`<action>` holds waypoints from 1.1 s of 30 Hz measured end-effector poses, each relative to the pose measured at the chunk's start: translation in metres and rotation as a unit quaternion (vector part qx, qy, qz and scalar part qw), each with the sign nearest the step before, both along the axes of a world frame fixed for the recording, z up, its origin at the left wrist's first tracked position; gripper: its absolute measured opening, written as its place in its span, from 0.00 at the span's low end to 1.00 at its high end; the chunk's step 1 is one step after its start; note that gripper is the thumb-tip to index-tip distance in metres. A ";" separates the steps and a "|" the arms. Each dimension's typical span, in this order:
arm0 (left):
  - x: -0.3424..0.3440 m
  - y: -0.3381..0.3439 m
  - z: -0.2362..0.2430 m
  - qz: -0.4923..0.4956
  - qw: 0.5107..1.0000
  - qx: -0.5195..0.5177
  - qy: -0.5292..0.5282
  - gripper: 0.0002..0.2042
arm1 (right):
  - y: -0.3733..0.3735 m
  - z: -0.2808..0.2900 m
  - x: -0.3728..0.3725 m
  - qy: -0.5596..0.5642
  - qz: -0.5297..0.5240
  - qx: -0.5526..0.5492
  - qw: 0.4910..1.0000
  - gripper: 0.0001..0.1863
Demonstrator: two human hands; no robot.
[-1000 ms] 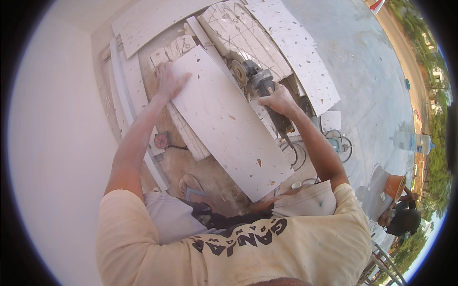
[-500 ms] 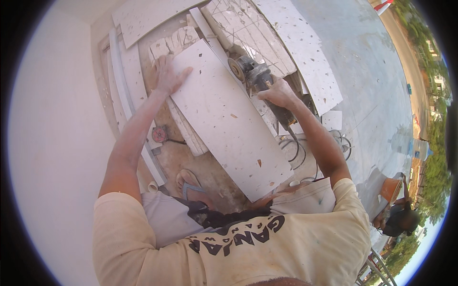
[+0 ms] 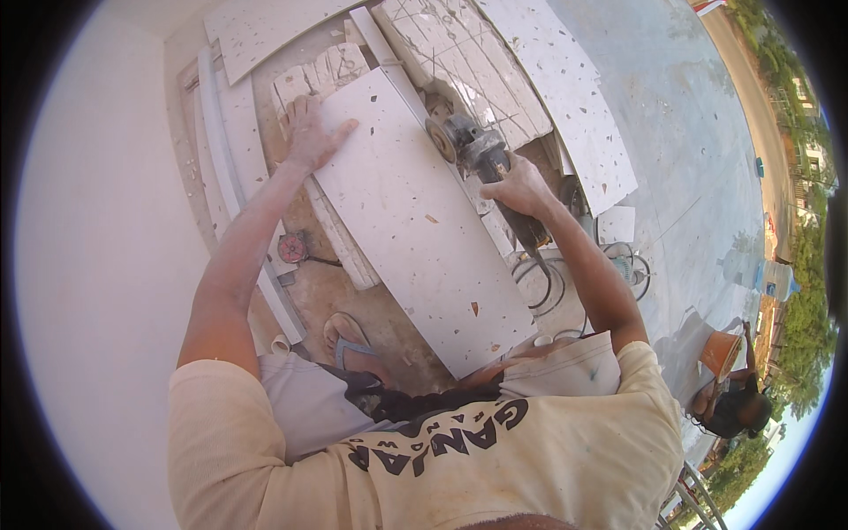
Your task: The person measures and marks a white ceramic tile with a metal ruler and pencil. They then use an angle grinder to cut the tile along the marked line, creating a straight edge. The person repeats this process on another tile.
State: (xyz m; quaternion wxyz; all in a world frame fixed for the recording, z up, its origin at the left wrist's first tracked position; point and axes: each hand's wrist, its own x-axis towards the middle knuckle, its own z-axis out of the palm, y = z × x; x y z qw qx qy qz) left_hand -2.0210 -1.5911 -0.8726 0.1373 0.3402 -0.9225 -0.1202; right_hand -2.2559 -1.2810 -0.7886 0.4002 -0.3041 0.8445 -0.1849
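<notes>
A long white speckled terrazzo slab (image 3: 411, 221) lies at a slant before me, its near end close to my lap. My left hand (image 3: 311, 137) rests at its far left edge, fingers stretched out and thumb apart on the top face. On the slab's right side, my right hand (image 3: 519, 185) is wrapped round the body of a dark angle grinder (image 3: 488, 152). The grinder's round disc (image 3: 441, 140) stands on edge at the slab's right long edge; whether it touches cannot be made out. The cord trails from the grinder's rear toward me.
White scored blocks (image 3: 464, 66) lie beyond, with more speckled slabs (image 3: 574, 115) alongside. A red tape measure (image 3: 292, 247) is on the floor left of the slab. Coiled cable (image 3: 541, 291) lies near my right forearm. Another person (image 3: 740, 408) is beside an orange bucket (image 3: 721, 352) at right.
The grinder and my right hand have shifted slightly toward me and to the right. The slab has moved slightly to the left; my left hand stays at its edge.
</notes>
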 end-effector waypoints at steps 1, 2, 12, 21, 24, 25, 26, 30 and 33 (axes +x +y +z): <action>0.000 0.000 0.000 -0.001 1.000 -0.001 -0.001 0.39 | 0.001 -0.002 0.000 0.002 0.000 -0.004 1.000 0.43; 0.000 0.000 0.000 -0.002 1.000 -0.002 0.002 0.39 | 0.002 -0.005 0.000 0.003 0.000 -0.009 1.000 0.43; 0.001 -0.001 -0.002 -0.002 1.000 -0.012 0.003 0.38 | -0.005 -0.003 0.000 0.010 0.012 0.002 1.000 0.42; 0.001 -0.002 -0.004 -0.006 1.000 -0.006 0.011 0.37 | -0.008 -0.005 -0.001 -0.008 -0.004 -0.013 1.000 0.41; 0.001 -0.003 -0.005 -0.007 1.000 -0.003 0.023 0.37 | -0.010 -0.004 -0.001 -0.015 0.000 -0.004 1.000 0.42; 0.002 -0.004 -0.007 -0.006 1.000 -0.006 0.026 0.37 | -0.010 -0.004 -0.001 -0.015 0.000 -0.004 1.000 0.42; 0.003 -0.005 -0.008 -0.007 1.000 -0.005 0.024 0.37 | -0.011 -0.005 0.000 -0.014 0.000 -0.004 1.000 0.42; 0.000 -0.002 -0.005 -0.007 1.000 -0.001 0.009 0.37 | -0.010 -0.015 -0.003 0.006 -0.001 -0.011 1.000 0.42; 0.001 -0.003 -0.005 -0.008 1.000 -0.009 0.009 0.37 | -0.014 -0.011 -0.003 0.004 0.007 -0.011 1.000 0.41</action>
